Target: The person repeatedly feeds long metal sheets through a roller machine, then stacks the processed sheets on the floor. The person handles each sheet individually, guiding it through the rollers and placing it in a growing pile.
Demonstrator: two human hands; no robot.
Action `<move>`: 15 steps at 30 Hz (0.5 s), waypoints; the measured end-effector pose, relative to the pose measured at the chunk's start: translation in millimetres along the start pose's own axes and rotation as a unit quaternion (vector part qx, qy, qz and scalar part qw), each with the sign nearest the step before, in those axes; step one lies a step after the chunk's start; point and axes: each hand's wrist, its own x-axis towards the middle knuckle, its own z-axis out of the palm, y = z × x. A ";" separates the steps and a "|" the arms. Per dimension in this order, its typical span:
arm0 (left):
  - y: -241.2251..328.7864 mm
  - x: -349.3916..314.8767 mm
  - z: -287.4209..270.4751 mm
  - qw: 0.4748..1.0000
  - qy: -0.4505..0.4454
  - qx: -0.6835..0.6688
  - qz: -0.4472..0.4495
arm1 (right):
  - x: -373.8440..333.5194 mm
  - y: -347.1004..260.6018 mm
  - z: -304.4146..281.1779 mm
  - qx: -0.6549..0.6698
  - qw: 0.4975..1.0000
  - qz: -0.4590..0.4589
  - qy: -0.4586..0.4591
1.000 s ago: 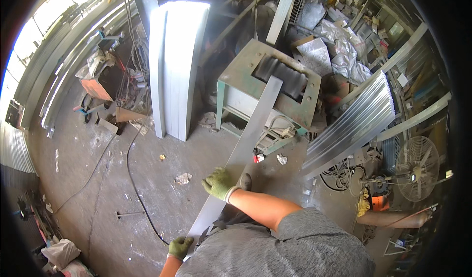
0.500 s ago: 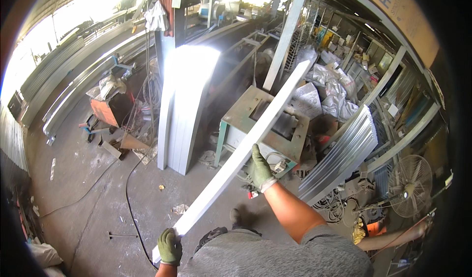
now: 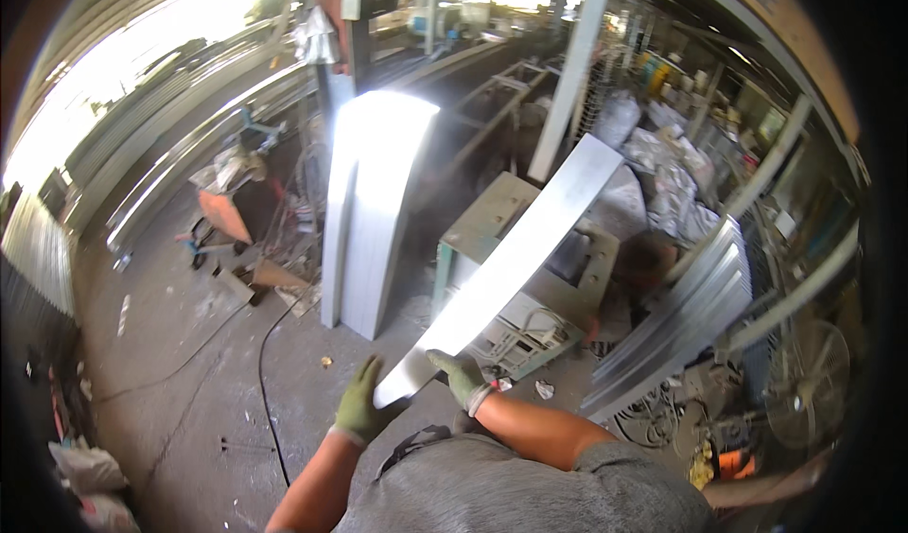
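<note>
- Floor (image 3: 180, 363) to the left of the hands is bare grey concrete, dusty, with a dark cable (image 3: 262, 382) trailing across it and pale sacks (image 3: 87, 481) slumped at the far lower left.
- Further out to the left, beyond the hands, an orange cart (image 3: 227, 213) stands among scraps, and long metal sections (image 3: 180, 169) lie stacked along the bright open side of the shed.
- Left hand (image 3: 362, 402), in a green glove, has its fingers spread and its palm flat against the near end of the metal strip (image 3: 511, 259); I judge it steadies that end rather than carrying it.
- The strip, long, flat and pale grey, runs up and to the right from between the two hands, its far end raised over the green machine table (image 3: 492, 221). Held low at the near end like this, it looks balanced for swinging or feeding lengthwise.
- Just beyond the left hand, tall bent sheet panels (image 3: 374, 202) stand on end, glaring white where the light hits them.
- Right hand (image 3: 462, 377), also green-gloved, is closed round the strip's right edge beside the left hand, thumb on top, taking the weight.
- Right of the hands, ribbed sheets (image 3: 690, 320) lean in a slanted stack, with a floor fan (image 3: 804, 382) past them.
- High to the right, a brown board (image 3: 776, 22) hangs under the roof; no lettering can be made out. Shelves (image 3: 690, 88) below it hold small coloured packages, too small to tell apart.
</note>
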 end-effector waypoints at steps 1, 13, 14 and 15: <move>25.6 35.7 3.8 0.999 0.017 -0.006 0.040 | 5.1 4.2 0.3 -0.023 0.999 -0.029 -0.033; 134.9 209.5 21.2 0.991 0.122 -0.042 -0.016 | 58.8 -1.6 -58.7 -0.303 0.916 -0.049 -0.258; 131.8 211.5 18.1 0.991 0.118 -0.015 -0.062 | 67.6 8.5 -67.2 -0.193 0.947 0.008 -0.257; 127.9 221.2 13.5 0.980 0.177 -0.086 0.017 | 76.0 24.1 -71.3 -0.062 0.965 0.055 -0.250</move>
